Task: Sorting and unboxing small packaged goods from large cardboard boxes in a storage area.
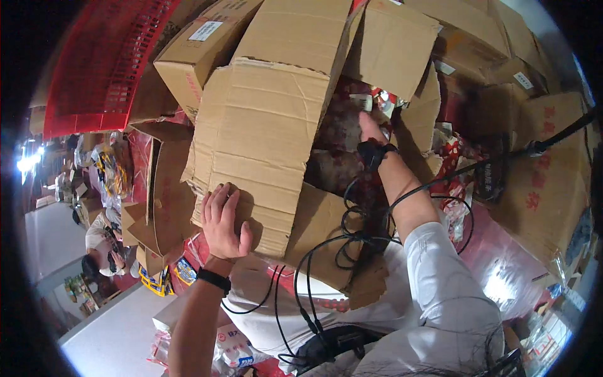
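My left hand (221, 223) lies flat with its fingers apart on a large tan cardboard flap (264, 138), near the flap's lower left edge. The flap has creases and a torn edge. To its right, my right hand (372, 131) reaches into the open cardboard box. Only part of that hand shows, and its fingers are mostly hidden, so what they hold, if anything, cannot be made out. Dark, clear-wrapped items (339, 129) lie inside the box beside the hand. Small white and red packets (384, 100) show just beyond it.
Black cables (352, 237) hang in loops between my arms and the box. A red plastic basket (100, 69) stands at the upper left. More cartons (546, 182) are stacked at the right and back. Another person (103, 242) is at the far left.
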The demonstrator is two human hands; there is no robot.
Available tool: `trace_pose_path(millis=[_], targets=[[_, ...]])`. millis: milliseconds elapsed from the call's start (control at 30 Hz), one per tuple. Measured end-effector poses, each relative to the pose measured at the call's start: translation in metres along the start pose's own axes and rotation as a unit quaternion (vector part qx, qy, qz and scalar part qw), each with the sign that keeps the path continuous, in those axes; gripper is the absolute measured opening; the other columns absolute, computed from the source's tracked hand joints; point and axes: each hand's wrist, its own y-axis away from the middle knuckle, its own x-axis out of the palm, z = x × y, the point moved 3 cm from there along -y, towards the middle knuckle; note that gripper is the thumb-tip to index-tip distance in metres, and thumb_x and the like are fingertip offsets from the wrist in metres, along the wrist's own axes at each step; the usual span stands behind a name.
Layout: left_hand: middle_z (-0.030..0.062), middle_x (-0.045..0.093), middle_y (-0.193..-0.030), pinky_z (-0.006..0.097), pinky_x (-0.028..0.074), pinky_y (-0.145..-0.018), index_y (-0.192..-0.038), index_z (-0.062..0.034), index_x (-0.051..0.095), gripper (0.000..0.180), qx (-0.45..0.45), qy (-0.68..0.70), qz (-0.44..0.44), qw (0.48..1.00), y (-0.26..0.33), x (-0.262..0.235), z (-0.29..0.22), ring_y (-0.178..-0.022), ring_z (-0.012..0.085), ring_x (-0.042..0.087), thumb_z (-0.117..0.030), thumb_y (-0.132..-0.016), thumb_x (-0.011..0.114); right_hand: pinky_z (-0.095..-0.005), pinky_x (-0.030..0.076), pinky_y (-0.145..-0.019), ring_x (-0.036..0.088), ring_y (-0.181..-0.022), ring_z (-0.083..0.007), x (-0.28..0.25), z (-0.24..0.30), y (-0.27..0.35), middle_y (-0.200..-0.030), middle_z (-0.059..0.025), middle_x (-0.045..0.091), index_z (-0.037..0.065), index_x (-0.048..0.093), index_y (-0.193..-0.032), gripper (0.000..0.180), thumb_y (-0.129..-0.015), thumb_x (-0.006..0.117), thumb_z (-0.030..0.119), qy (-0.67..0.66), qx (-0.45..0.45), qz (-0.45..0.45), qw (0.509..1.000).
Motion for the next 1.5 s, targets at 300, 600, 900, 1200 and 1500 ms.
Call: trace_pose_path(millis=[300,600,900,1200,1500], targets=[[0.024,0.051,-0.137,0.058,0.027,-0.113,-0.131,0.0003,0.054,0.063,0.007,-0.004,0.025,1.0,-0.002,0.0,0.001,-0.129,0.0434,0.045,-0.036,-0.079,0.053,-0.0415,0.038,-0.111,0.046,-0.132,-0.0373,-0.008,0.012,-0.022,-0.144,-0.021,0.049,0.003,0.046,-0.142,0.066,-0.081,0.071,0.014,0.528,-0.134,-0.006,0.838],[0.0249,0.05,-0.137,0.059,0.029,-0.112,-0.133,0.0001,0.053,0.062,0.012,-0.045,0.041,0.998,-0.004,0.001,-0.003,-0.131,0.0439,0.045,-0.039,-0.084,0.051,-0.0327,0.049,-0.095,0.06,-0.112,-0.0185,0.049,0.075,0.003,-0.127,-0.0069,0.063,0.001,0.055,-0.135,0.037,-0.1,0.055,0.013,0.068,-0.18,0.154,0.969],[0.026,0.047,-0.141,0.057,0.026,-0.113,-0.133,0.0007,0.052,0.063,-0.007,-0.043,0.062,0.997,-0.001,0.002,-0.002,-0.134,0.0444,0.04,-0.042,-0.088,0.048,-0.0344,0.049,-0.089,0.062,-0.103,-0.0197,0.039,0.035,-0.047,-0.12,-0.0072,0.065,0.0,0.062,-0.126,0.039,-0.098,0.056,0.027,-0.084,-0.091,0.037,0.992],[0.0257,0.048,-0.141,0.057,0.027,-0.112,-0.134,0.0008,0.052,0.062,0.018,-0.022,0.024,0.999,-0.003,0.001,0.0,-0.131,0.0443,0.042,-0.039,-0.086,0.048,-0.0437,0.051,-0.073,0.065,-0.087,-0.0352,0.045,0.094,-0.001,-0.094,-0.0184,0.067,0.002,0.068,-0.095,0.024,-0.091,0.057,0.023,0.56,-0.228,-0.233,0.762],[0.0227,0.051,-0.138,0.055,0.026,-0.114,-0.131,-0.0006,0.056,0.063,0.029,0.013,-0.024,0.999,-0.002,0.001,-0.001,-0.131,0.0416,0.045,-0.033,-0.077,0.053,-0.0509,0.051,-0.061,0.065,-0.067,-0.0429,0.074,0.148,0.082,-0.071,-0.0239,0.065,0.0,0.068,-0.073,0.049,-0.096,0.055,0.041,0.606,-0.263,-0.221,0.718]])
